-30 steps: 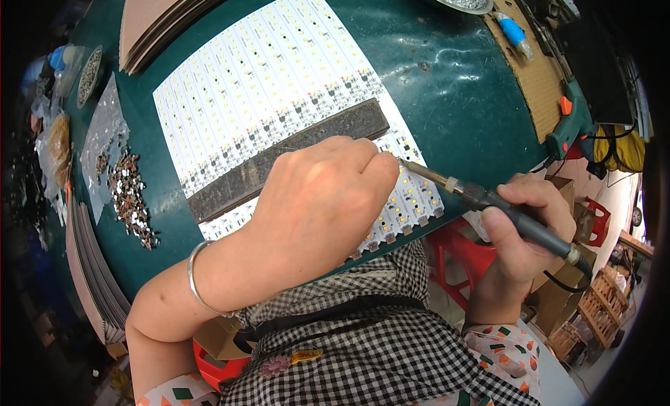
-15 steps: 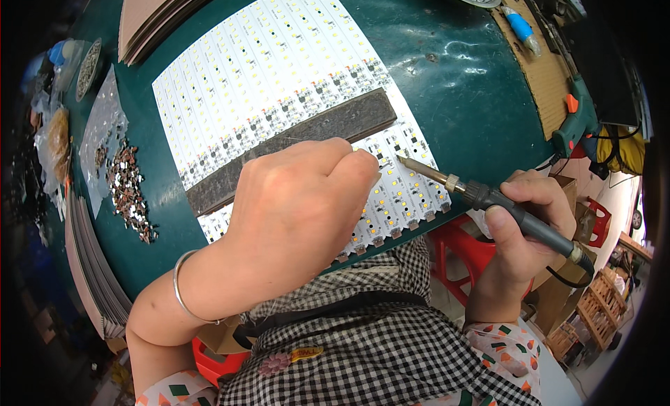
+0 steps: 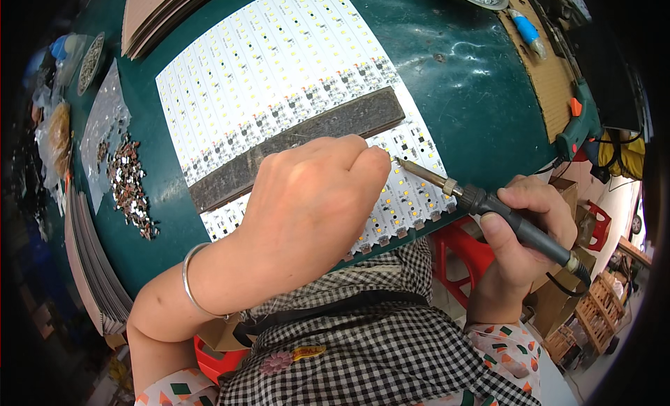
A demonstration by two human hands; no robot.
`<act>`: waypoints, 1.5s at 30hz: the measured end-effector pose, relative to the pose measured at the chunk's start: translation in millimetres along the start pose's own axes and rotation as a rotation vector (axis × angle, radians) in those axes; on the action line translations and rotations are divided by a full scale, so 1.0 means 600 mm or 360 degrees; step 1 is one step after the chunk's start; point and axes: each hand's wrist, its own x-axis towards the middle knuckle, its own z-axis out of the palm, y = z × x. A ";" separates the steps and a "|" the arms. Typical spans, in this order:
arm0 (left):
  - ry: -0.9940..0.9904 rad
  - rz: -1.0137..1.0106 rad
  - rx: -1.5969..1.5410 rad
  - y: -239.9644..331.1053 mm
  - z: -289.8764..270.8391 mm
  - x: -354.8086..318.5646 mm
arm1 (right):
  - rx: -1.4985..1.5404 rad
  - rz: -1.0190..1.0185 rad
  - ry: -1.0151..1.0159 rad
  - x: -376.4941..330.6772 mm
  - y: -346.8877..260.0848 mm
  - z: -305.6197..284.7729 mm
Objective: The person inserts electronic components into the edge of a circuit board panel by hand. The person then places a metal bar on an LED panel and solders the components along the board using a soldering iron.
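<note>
A white panel of LED strips (image 3: 279, 78) lies on the green table (image 3: 460, 78), with a dark flat bar (image 3: 300, 137) laid across it. My left hand (image 3: 310, 210) rests on the panel's near part, fingers curled together and pressed down beside the bar; whether it pinches something small is hidden. My right hand (image 3: 520, 245) grips a soldering iron (image 3: 488, 203) by its dark handle. The iron's tip touches the strip right by my left fingertips. A silver bangle (image 3: 192, 284) circles my left wrist.
A heap of small brown parts (image 3: 129, 186) lies on the table's left, next to a plastic sheet (image 3: 105, 120). Stacked boards (image 3: 160, 15) sit at the far left corner. A blue marker (image 3: 527, 29) and an orange-green tool (image 3: 576, 123) lie on cardboard at right.
The soldering iron's tip has shifted slightly left, closer to my left fingertips. My left hand has stayed on the panel, shifting slightly.
</note>
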 end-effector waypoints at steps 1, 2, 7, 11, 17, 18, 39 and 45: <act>-0.0001 -0.0004 0.0003 0.000 0.001 0.000 | -0.0011 0.0004 -0.0001 -0.001 -0.001 0.002; 0.0007 0.0015 -0.0017 0.001 0.002 0.002 | -0.0013 0.0004 -0.0001 -0.001 -0.002 0.002; 0.0003 0.0007 -0.0031 0.007 -0.004 0.001 | -0.0078 -0.0013 -0.0071 -0.001 -0.008 -0.003; 0.0092 -0.0080 -0.0117 0.008 -0.024 -0.004 | 0.0165 0.0227 0.0300 -0.014 -0.007 -0.001; 0.0008 -0.0121 -0.0109 0.004 -0.038 -0.022 | 0.0266 0.0206 0.0104 -0.014 -0.004 -0.002; 0.0003 -0.0154 -0.0126 0.004 -0.036 -0.025 | 0.0273 0.0204 0.0102 -0.014 -0.004 0.002; 0.0066 -0.0063 -0.0048 0.000 -0.002 -0.024 | -0.0010 -0.0055 -0.0109 -0.005 -0.009 0.012; 0.0072 -0.0148 -0.0056 0.002 -0.038 -0.019 | 0.0181 0.0309 0.0309 0.009 0.005 -0.001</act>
